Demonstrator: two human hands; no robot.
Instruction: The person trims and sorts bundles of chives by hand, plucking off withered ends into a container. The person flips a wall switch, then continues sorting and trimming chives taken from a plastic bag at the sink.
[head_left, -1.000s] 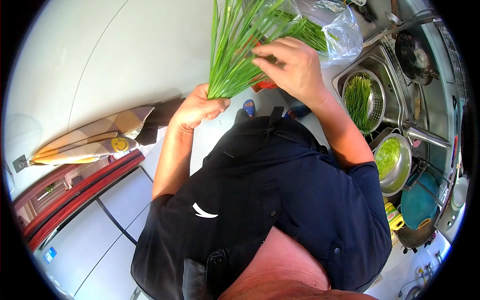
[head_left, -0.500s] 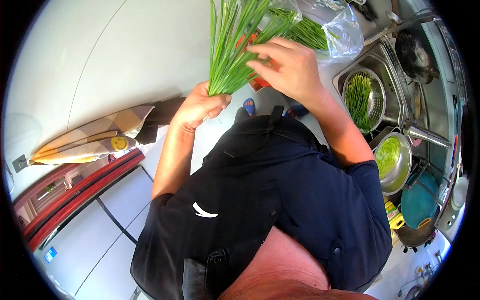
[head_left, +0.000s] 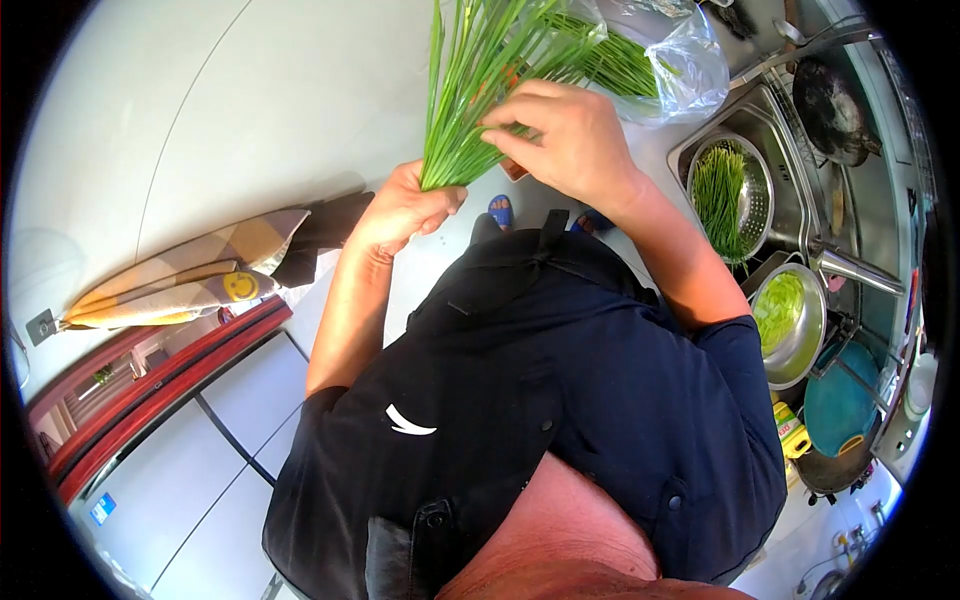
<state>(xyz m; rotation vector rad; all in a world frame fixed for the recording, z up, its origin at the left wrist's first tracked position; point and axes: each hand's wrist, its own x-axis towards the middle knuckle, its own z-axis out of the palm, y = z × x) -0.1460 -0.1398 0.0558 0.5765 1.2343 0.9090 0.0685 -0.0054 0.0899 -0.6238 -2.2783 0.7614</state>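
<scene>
A fanned bunch of long green chives (head_left: pixel 460 120) stands upright in my left hand (head_left: pixel 410 208), which is closed around its lower ends. My right hand (head_left: pixel 570 140) is at the right side of the bunch, with thumb and fingertips pinched on some of the leaves. Behind it, more long green stalks (head_left: pixel 620 68) lie in a clear plastic bag (head_left: pixel 692 75). Part of an orange-red thing (head_left: pixel 513 170) shows below the bunch; the chives and my right hand hide most of it.
To the right, a perforated colander (head_left: pixel 762 190) with green stalks stands in the metal sink (head_left: pixel 790 150). A metal bowl (head_left: pixel 812 335) holds pale green cut pieces. Beyond are a wok (head_left: pixel 830 110) and a teal basin (head_left: pixel 842 400). Cloths (head_left: pixel 190 265) hang at left.
My right hand has shifted slightly left and its fingertips have drawn together on the leaves. The bunch and my left hand have moved slightly right.
</scene>
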